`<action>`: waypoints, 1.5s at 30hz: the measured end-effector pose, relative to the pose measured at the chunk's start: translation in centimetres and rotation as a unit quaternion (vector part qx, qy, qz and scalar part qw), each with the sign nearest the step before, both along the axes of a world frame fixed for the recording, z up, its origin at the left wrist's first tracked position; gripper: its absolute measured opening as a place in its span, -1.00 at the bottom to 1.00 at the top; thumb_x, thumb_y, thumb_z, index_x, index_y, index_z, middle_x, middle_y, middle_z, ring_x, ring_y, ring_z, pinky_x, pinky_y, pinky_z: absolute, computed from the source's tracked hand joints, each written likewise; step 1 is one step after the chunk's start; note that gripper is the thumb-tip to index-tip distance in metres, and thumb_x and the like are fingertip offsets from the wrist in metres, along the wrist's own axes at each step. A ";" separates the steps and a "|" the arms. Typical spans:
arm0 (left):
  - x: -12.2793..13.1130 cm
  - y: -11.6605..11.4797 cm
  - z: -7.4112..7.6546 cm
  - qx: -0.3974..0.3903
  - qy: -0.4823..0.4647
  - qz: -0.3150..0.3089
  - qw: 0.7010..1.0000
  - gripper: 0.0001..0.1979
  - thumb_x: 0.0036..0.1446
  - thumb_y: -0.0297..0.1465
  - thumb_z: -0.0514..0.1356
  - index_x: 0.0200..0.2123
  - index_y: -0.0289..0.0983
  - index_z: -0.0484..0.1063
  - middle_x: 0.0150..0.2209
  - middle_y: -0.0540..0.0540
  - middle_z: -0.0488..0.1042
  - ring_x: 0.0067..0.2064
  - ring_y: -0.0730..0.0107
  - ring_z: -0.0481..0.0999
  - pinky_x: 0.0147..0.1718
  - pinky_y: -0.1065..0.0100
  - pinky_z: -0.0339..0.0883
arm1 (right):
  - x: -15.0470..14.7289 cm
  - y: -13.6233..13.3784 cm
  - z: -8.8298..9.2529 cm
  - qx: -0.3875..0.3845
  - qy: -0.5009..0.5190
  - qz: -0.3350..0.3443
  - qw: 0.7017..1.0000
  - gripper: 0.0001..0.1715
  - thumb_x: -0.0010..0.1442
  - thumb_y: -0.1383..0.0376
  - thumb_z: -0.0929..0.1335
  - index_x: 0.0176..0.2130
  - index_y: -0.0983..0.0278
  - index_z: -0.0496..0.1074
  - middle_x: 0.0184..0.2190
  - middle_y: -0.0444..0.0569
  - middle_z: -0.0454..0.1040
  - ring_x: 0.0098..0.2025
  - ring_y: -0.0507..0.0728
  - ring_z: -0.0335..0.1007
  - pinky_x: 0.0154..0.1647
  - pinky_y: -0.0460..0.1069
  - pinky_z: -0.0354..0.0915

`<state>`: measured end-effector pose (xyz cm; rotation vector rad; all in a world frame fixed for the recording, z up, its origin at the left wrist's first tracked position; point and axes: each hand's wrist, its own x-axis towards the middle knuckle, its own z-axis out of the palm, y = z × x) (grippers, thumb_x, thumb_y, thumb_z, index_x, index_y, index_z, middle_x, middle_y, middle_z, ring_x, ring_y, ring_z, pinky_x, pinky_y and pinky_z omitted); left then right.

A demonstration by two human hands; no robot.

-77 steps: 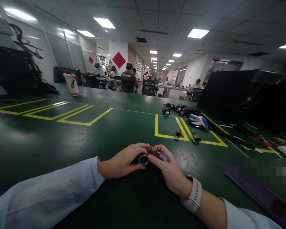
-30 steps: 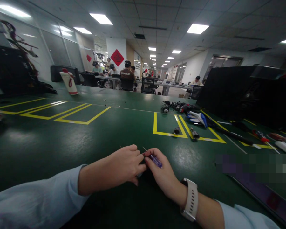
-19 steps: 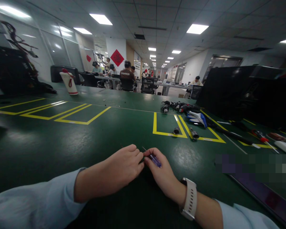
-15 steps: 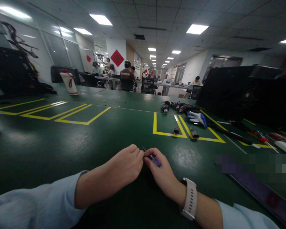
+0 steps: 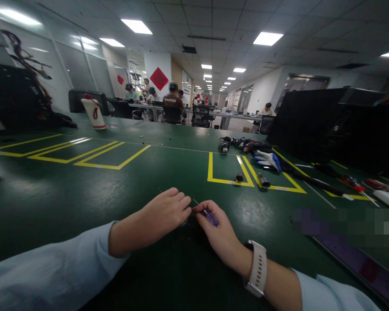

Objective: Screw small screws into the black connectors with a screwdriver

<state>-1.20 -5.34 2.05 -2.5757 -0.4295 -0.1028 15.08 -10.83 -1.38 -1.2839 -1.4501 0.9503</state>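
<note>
My two hands rest close together on the green table (image 5: 84, 190), fingertips almost touching. My left hand (image 5: 166, 211) is curled knuckles-up, its fingers closed over something hidden beneath them. A small purple-handled screwdriver (image 5: 211, 217) is pinched in the fingers of my right hand (image 5: 215, 229), its thin metal tip pointing toward the left fingertips. A pale watch band (image 5: 256, 268) sits on my right wrist. Both forearms wear light blue sleeves.
Two small metal cylinders (image 5: 239, 176) (image 5: 264, 180) lie by a yellow tape box (image 5: 210, 170). Blue-white gloves (image 5: 267, 160) and dark parts (image 5: 238, 144) lie beyond. Screwdrivers (image 5: 353, 183) and black screens (image 5: 327, 125) are at right. A white cup (image 5: 93, 113) stands far left. People sit at distant desks.
The round metal part seen between my hands earlier is now hidden under my left hand, which has shifted slightly away and left. Another person's hand at the left edge is gone.
</note>
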 end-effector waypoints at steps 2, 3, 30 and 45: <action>-0.1 -0.2 0.2 -0.020 -0.003 0.000 1.000 -0.93 0.10 -0.49 0.15 -0.33 -0.28 0.42 -0.38 -0.05 0.39 -0.36 0.31 0.30 -0.38 0.29 0.03 | 0.0 0.0 0.0 -0.002 0.002 0.000 1.000 -0.90 0.10 0.35 0.26 -0.33 0.26 0.36 -0.35 -0.09 0.39 -0.29 0.09 0.31 -0.26 0.01 0.24; -0.1 -0.3 0.4 -0.036 -0.006 0.002 0.999 -0.92 0.09 -0.50 0.15 -0.32 -0.27 0.42 -0.38 -0.05 0.38 -0.35 0.32 0.30 -0.37 0.29 0.04 | 0.1 -0.1 0.1 0.001 0.005 -0.002 1.000 -0.91 0.10 0.34 0.27 -0.33 0.25 0.37 -0.34 -0.09 0.39 -0.30 0.09 0.32 -0.26 0.01 0.24; -1.2 -0.4 -0.4 -0.477 -0.374 0.134 0.784 -0.63 -0.09 -0.52 0.18 -0.13 -0.33 0.39 -0.22 -0.13 0.53 -0.27 0.32 0.53 -0.30 0.29 0.40 | 0.0 0.0 0.9 -0.050 0.058 -0.038 0.996 -0.48 0.12 -0.01 0.23 -0.67 0.26 0.25 -0.78 -0.22 0.15 -0.69 -0.03 0.10 -0.66 -0.10 0.02; -0.2 -1.0 0.5 -0.657 -0.452 0.237 0.554 -0.55 -0.09 -0.47 0.20 -0.05 -0.38 0.37 -0.08 -0.22 0.48 -0.07 0.18 0.48 -0.04 0.17 0.29 | 0.8 0.1 1.5 0.011 0.345 -0.042 0.938 -0.55 0.13 0.10 0.29 -0.67 0.27 0.27 -0.76 -0.22 0.18 -0.63 -0.02 0.14 -0.49 -0.08 0.16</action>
